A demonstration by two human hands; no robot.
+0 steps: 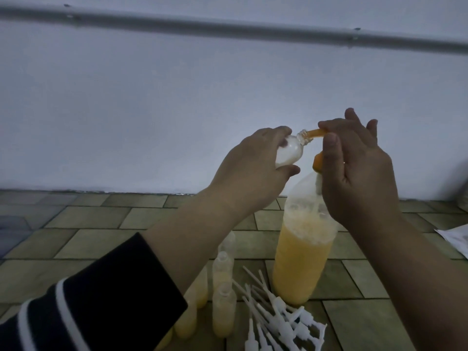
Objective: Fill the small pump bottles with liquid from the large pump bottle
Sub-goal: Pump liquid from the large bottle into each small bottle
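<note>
Up near the wall, the left hand (249, 160) gripped a small bottle (112, 152), tilted, its mouth at the orange spout (138, 133). The right hand (354, 168) pressed the pump, fingers straight, atop the big bottle (301, 254) on the tiled floor (88, 224).

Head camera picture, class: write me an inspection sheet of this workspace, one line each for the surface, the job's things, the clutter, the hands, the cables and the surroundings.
Surface: tiled floor, brick-pattern tiles.
Job's things: large pump bottle upright, partly full of yellow-orange liquid, foam on top; its orange spout points into the neck of the small bottle, which is tilted and looks empty. Filled small bottles stand in a group without tops.
Clutter: heap of white pump tops beside the large bottle; white paper at the right edge.
Hands: left hand grips the small bottle; right hand rests on the pump head.
Cables: nothing seen.
Surroundings: pale wall with a horizontal pipe.
</note>
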